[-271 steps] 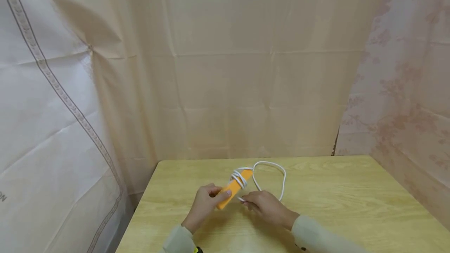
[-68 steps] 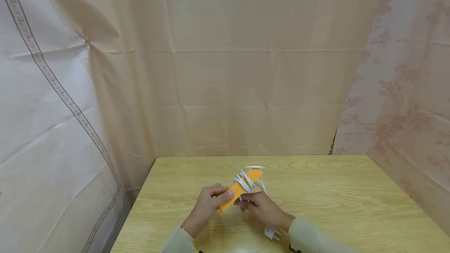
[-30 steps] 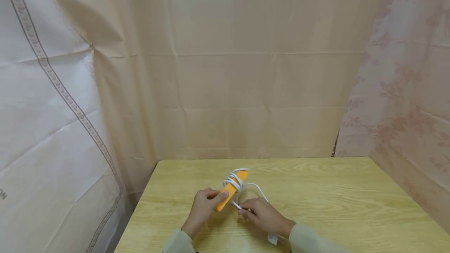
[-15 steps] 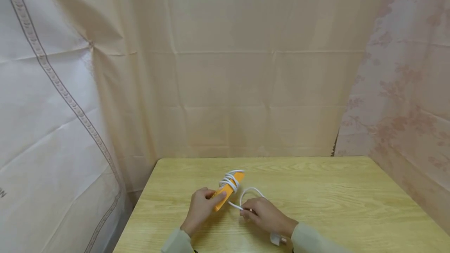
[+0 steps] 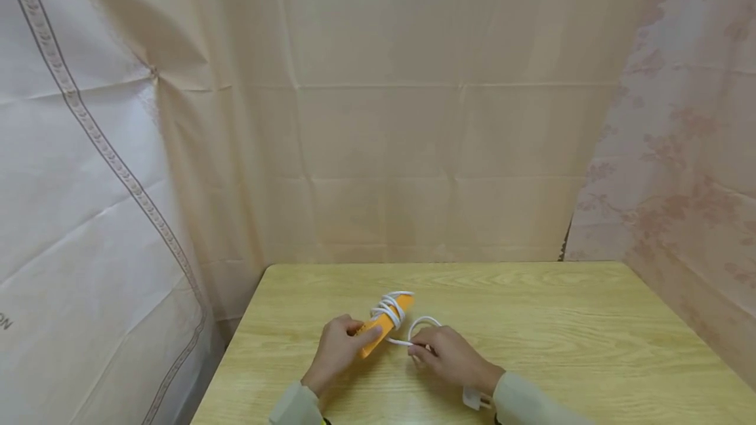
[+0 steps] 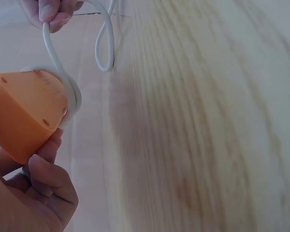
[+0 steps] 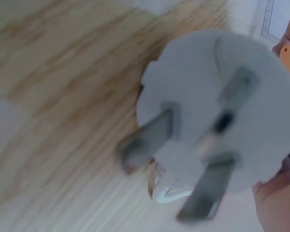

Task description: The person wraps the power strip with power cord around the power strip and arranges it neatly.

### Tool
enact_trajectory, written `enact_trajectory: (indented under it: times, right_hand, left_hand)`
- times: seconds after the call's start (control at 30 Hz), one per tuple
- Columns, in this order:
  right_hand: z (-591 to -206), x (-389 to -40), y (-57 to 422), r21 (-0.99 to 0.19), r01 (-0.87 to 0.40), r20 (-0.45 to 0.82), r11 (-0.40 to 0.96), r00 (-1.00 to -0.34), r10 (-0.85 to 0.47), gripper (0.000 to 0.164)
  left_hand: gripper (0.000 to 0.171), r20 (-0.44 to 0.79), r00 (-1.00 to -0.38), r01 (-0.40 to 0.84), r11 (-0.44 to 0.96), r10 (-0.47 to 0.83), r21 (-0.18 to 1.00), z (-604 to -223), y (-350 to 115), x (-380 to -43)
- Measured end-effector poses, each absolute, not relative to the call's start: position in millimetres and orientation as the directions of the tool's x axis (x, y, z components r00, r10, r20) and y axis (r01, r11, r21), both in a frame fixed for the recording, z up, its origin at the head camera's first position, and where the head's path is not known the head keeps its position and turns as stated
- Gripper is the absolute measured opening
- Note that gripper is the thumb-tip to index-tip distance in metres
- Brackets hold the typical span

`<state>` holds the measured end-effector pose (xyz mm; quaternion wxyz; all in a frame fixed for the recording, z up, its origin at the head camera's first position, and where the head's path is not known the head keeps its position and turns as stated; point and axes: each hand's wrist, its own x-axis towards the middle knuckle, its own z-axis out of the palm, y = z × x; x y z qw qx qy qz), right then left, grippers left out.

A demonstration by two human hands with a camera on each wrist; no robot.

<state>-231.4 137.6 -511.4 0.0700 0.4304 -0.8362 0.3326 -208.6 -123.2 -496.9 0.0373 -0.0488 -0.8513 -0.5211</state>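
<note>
My left hand (image 5: 338, 349) grips the near end of an orange power strip (image 5: 378, 332), thumb on top, holding it at a slant over the table. White cord (image 5: 388, 307) is wound several times round its far half. From the strip's underside the cord runs to my right hand (image 5: 457, 356), which pinches it between thumb and fingertips, and a small loop rises behind those fingers. A white plug (image 5: 472, 399) hangs under my right wrist. It fills much of the right wrist view, its flat metal prongs (image 7: 208, 188) facing the camera. In the left wrist view, small round holes mark the strip's underside (image 6: 36, 96).
A wooden table (image 5: 567, 326) lies under both hands. Behind it hangs a beige curtain (image 5: 413, 149), with a white sheet (image 5: 77, 215) at the left and a flowered one (image 5: 691, 169) at the right.
The large cord loop of 9 s ago is now small, and the plug has come into view by my right wrist. Lately my right hand has drawn the cord slightly away from the strip, rightward.
</note>
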Motion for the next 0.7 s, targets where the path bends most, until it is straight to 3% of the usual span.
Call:
enact_trajectory:
  times: [0.2, 0.7]
  right_hand:
    - [-508, -230, 140, -0.526, -0.739, 0.395, 0.421, -0.65, -0.649, 0.013]
    - [-501, -234, 138, -0.515, -0.762, 0.419, 0.393, -0.623, -0.66, 0.012]
  left_hand:
    - [0.038, 0.131, -0.987, 0.158, 0.506, 0.09, 0.848, -494, -124, -205]
    - [0.041, 0.146, -0.982, 0.19, 0.605, 0.123, 0.773, -492, -120, -200]
